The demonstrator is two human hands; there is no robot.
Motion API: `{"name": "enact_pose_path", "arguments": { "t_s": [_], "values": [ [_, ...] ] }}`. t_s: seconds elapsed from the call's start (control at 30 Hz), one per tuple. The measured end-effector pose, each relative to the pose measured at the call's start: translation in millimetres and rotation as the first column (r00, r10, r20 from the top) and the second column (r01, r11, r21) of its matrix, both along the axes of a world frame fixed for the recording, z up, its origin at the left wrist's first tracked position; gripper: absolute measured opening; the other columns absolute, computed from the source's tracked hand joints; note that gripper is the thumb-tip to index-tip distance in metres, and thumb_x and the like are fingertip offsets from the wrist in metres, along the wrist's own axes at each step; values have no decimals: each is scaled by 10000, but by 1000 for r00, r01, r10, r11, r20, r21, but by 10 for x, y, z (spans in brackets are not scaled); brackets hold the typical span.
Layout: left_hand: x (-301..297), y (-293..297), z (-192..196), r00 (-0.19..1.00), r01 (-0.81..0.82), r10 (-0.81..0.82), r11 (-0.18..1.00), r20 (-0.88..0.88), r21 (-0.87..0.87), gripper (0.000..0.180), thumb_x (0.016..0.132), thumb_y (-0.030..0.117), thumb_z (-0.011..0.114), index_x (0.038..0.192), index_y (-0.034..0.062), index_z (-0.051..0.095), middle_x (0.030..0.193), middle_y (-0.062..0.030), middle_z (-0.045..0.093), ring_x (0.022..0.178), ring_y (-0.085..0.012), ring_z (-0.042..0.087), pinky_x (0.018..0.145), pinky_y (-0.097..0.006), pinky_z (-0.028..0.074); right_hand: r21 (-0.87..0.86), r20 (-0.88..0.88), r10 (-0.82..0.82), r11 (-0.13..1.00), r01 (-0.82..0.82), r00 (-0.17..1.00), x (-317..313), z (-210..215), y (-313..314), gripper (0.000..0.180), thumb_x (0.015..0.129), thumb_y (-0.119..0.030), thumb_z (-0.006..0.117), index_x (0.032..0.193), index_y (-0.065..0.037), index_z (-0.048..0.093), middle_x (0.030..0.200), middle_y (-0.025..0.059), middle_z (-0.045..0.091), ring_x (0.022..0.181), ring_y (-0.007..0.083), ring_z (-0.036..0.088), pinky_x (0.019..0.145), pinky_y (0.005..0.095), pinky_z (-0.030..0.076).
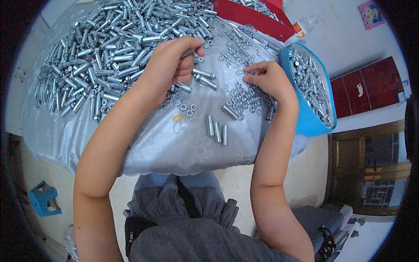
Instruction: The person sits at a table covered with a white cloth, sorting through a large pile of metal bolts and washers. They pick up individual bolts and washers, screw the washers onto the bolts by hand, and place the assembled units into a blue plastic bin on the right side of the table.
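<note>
My left hand (172, 63) is closed round a metal expansion bolt (188, 53); most of it is hidden by the fingers. Under and left of that hand spreads a big heap of silvery expansion bolts (118, 48). My right hand (268, 78) hovers at the loose small nuts and washers (240, 97), its thumb and forefinger a little apart, with nothing visible between them. Three short metal sleeves (217, 132) lie side by side nearer me, and another sleeve (230, 112) rests by the nuts. A few bolts (204, 79) lie between my hands.
A blue container (312, 120) full of bolts stands just right of my right forearm. Behind it are a red box (257, 19) with metal parts and a white bottle (305, 27). A shiny grey cloth (174, 153) covers the table, its scalloped edge near my lap.
</note>
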State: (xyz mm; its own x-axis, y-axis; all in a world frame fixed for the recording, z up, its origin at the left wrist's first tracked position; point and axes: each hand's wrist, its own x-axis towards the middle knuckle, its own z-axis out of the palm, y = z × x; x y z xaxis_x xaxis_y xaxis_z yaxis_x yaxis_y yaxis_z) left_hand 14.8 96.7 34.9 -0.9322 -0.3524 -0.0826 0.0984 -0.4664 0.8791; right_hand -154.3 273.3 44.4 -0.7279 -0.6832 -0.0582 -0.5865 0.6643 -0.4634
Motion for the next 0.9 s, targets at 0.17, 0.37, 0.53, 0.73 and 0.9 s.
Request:
{"name": "enact_pose_path", "arguments": {
  "t_s": [0.17,0.37,0.53,0.73,0.9],
  "values": [
    [-6,0,-7,999,24,-23,1000,35,-13,221,810,240,493,712,42,506,465,69,253,389,-44,199,379,-212,190,-18,-67,7,1000,-8,998,-44,-61,17,310,586,-156,734,883,-96,670,689,109,600,647,208,583,634,299,454],
    [-15,7,-27,999,29,-28,999,35,-30,214,810,234,496,718,41,509,464,69,260,387,-39,202,379,-209,186,-3,-52,-64,998,64,997,-32,-75,-33,241,601,-164,717,827,-92,675,757,130,629,706,239,607,659,317,464],
    [-30,17,-39,998,14,-12,999,68,-29,215,810,234,497,721,39,510,465,70,266,388,-39,211,380,-208,188,-30,-72,-128,992,126,989,-66,-155,-99,181,627,-189,689,775,-86,672,777,148,628,734,266,609,671,337,468],
    [-35,29,-42,996,46,-39,995,80,-91,237,825,277,480,717,67,498,459,75,238,387,-51,193,388,-224,177,-268,-18,3,963,-8,1000,13,-116,-189,163,703,-138,655,804,-11,636,732,70,617,684,139,572,638,258,447],
    [-44,69,-61,993,-5,42,947,107,-323,238,806,287,501,720,69,544,474,55,342,391,-53,279,382,-222,207,-657,376,535,730,-190,757,373,83,-301,142,774,-128,624,863,-19,603,804,-9,583,749,54,514,667,195,408]
  ]
}}
